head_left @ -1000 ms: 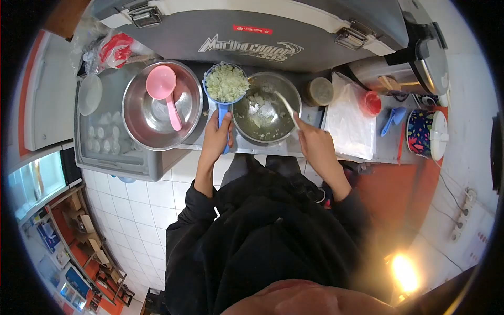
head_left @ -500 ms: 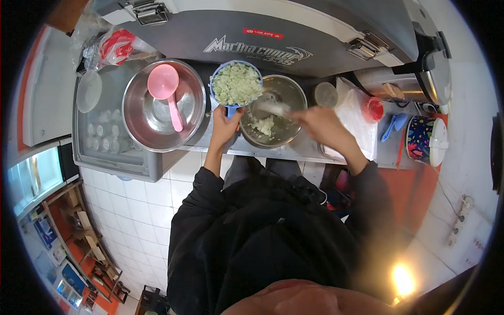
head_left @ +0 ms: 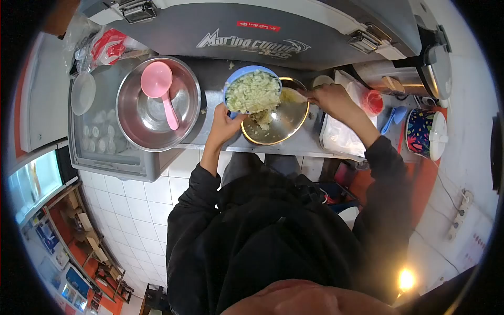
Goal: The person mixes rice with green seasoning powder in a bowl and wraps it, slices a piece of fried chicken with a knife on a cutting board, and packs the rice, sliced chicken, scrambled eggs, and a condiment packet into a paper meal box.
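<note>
My left hand is closed around the handle of a blue dipper, heaped with finely chopped pale green vegetable. The dipper tips to the right over a metal bowl, covering its left rim. More chopped vegetable lies in the bowl beneath the dipper's edge. My right hand is closed at the bowl's upper right rim, its fingers around a pale utensil whose exact kind I cannot make out.
To the left stands a large metal basin with a pink dipper in it. A grey cooler box rises behind. On the right are plastic bags, a red container, a blue scoop and a patterned tub.
My left hand has brought the blue dipper right and tilted it over the bowl. My right hand has shifted up and right with the pale utensil, from inside the bowl to its rim.
</note>
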{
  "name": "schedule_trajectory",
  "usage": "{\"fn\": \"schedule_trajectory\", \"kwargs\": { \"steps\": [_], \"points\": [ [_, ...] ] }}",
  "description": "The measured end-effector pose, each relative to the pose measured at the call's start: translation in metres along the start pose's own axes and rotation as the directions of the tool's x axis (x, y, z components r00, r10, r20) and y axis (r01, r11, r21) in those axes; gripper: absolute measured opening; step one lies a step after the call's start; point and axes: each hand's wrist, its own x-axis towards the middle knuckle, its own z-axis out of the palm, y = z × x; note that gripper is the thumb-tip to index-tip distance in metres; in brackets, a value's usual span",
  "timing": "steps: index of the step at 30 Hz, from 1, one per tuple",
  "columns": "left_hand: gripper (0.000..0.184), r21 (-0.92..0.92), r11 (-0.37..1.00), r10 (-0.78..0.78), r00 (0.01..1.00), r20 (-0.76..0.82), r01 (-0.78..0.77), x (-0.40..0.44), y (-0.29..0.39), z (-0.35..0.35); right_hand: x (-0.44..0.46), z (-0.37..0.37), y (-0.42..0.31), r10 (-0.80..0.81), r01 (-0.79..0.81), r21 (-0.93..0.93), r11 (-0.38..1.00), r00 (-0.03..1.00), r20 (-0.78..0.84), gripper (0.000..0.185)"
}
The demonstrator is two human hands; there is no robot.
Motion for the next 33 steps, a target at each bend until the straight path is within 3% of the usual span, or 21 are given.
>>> {"fn": "schedule_trajectory", "kwargs": {
  "steps": [1, 3, 4, 5, 7, 9, 10, 12, 15, 19, 22, 25, 29, 32, 33],
  "points": [
    [0.029, 0.031, 0.999, -0.03, 0.999, 0.022, 0.029, -0.001, 0.006, 0.002, 0.002, 0.016, 0.01, 0.002, -0.002, 0.0, 1.0, 1.0, 0.001, 0.023],
    [0.031, 0.062, 0.996, -0.063, 0.997, 0.042, 0.06, -0.005, 0.01, 0.008, 0.006, 0.047, 0.02, -0.001, -0.123, 0.438, 0.891, 0.962, 0.273, 0.029],
    [0.032, 0.072, 0.997, -0.002, 0.999, 0.04, -0.001, -0.006, 0.011, 0.01, 0.003, 0.051, 0.012, 0.01, -0.171, 0.614, 0.77, 0.966, 0.257, 0.025],
    [0.033, 0.081, 0.995, 0.057, 0.998, 0.037, -0.06, -0.007, 0.012, 0.011, -0.001, 0.058, 0.002, 0.005, -0.167, 0.614, 0.772, 0.966, 0.257, 0.025],
    [0.034, 0.07, 0.992, 0.102, 0.994, 0.04, -0.104, -0.007, -0.001, 0.009, -0.011, 0.072, -0.023, 0.044, -0.188, 0.839, 0.51, 0.98, 0.193, 0.026],
    [0.031, -0.016, 0.978, 0.209, 0.978, -0.02, -0.209, -0.008, -0.013, 0.007, -0.02, 0.083, -0.045, 0.134, -0.37, 0.912, 0.175, 0.927, 0.35, 0.032],
    [0.031, -0.015, 0.978, 0.207, 0.978, -0.025, -0.208, -0.011, -0.011, 0.006, -0.023, 0.086, -0.057, 0.129, -0.37, 0.912, 0.178, 0.927, 0.351, 0.032],
    [0.025, -0.06, 0.997, -0.056, 0.994, -0.098, 0.05, -0.018, -0.007, 0.004, -0.024, 0.091, -0.078, 0.209, -0.281, 0.946, -0.163, 0.927, 0.311, 0.033],
    [0.019, -0.167, 0.981, -0.134, 0.969, -0.209, 0.099, -0.024, -0.02, 0.005, -0.021, 0.098, -0.095, 0.275, -0.226, 0.937, -0.267, 0.914, 0.299, 0.035],
    [0.017, -0.249, 0.964, -0.132, 0.981, -0.139, 0.094, -0.023, -0.02, 0.001, -0.018, 0.094, -0.098, 0.299, -0.163, 0.947, -0.277, 0.922, 0.246, 0.036],
    [0.019, -0.295, 0.954, -0.109, 0.973, -0.202, 0.046, -0.021, -0.013, 0.004, -0.019, 0.088, -0.096, 0.325, -0.138, 0.954, -0.267, 0.919, 0.224, 0.035],
    [0.021, -0.19, 0.982, -0.066, 0.958, -0.279, 0.012, -0.028, -0.002, 0.0, -0.026, 0.078, -0.09, 0.358, -0.104, 0.979, -0.174, 0.92, 0.162, 0.038],
    [0.023, -0.111, 0.985, -0.156, 0.963, -0.218, 0.134, -0.045, 0.019, 0.001, -0.041, 0.042, -0.089, 0.424, -0.067, 0.983, -0.173, 0.895, 0.136, 0.039],
    [0.026, -0.018, 0.97, -0.243, 0.953, -0.181, 0.244, -0.051, 0.021, 0.015, -0.043, 0.011, -0.106, 0.598, -0.094, 0.976, 0.199, 0.8, -0.045, 0.042],
    [0.026, -0.018, 0.97, -0.242, 0.954, -0.175, 0.243, -0.052, 0.021, 0.024, -0.041, 0.014, -0.114, 0.602, -0.096, 0.975, 0.199, 0.797, -0.045, 0.042]
  ]
}}
